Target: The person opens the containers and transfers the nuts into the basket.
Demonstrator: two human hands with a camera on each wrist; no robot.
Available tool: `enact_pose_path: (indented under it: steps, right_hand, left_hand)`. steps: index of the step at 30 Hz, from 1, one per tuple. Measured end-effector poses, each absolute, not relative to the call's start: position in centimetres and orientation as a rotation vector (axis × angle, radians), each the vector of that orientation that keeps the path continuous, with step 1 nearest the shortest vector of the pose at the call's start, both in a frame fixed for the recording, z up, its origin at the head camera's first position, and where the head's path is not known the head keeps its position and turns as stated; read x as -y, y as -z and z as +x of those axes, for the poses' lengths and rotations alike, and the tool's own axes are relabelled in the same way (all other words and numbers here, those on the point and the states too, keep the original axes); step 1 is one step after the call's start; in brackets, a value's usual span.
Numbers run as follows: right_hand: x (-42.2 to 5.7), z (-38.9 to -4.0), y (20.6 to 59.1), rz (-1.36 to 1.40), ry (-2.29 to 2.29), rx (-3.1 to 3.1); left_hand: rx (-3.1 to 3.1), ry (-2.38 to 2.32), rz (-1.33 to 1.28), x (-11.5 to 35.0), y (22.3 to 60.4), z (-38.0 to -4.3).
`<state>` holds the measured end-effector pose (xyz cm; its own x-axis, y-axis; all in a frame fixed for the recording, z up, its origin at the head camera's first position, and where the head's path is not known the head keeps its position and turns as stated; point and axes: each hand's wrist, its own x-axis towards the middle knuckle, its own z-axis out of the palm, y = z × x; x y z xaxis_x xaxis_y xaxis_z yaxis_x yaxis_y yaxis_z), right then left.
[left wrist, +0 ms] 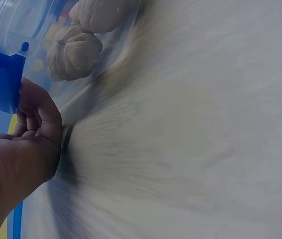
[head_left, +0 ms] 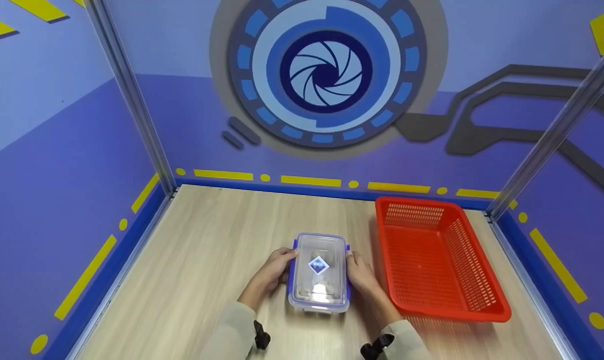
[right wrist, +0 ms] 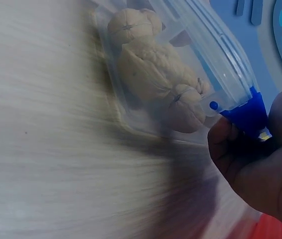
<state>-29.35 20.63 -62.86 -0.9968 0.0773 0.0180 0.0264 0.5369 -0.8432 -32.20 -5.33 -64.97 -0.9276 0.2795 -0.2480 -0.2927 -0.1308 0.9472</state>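
A clear plastic food container [head_left: 312, 290] with a lid and blue side latches stands on the table, a diamond-shaped sticker [head_left: 318, 265] on its lid. Inside lie several pale, pleated bun-like pieces [left wrist: 74, 54], seen through the wall in both wrist views. On the left side my left hand [head_left: 272, 270] pinches the blue latch [left wrist: 6, 74] between thumb and fingers. Opposite it, my right hand [head_left: 364, 275] grips the other latch [right wrist: 250, 117], thumb outside and curled fingers beneath.
A red plastic basket [head_left: 419, 267] with slotted walls sits on the wooden table [head_left: 217, 235], just right of my right hand. Blue panels [head_left: 182, 125] and metal posts [head_left: 132, 95] enclose the table at the back and sides.
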Motion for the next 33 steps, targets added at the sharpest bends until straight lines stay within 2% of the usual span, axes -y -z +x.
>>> enact_pose_path:
  steps: [13,20,33]
  right_hand:
    - [-20.5,-29.2,62.7,-0.069,-1.386,2.722]
    - [-20.7,-29.1,63.2,-0.177,-1.677,2.582]
    - [-21.0,-29.3,64.0,-0.251,-1.850,2.474]
  left_hand:
    - [-1.757,-2.123,-0.032,5.5,64.7,-32.0]
    - [-1.751,-2.106,-0.014,5.7,64.9,-32.2]
    - [-1.763,-2.119,-0.009,5.5,65.2,-32.5]
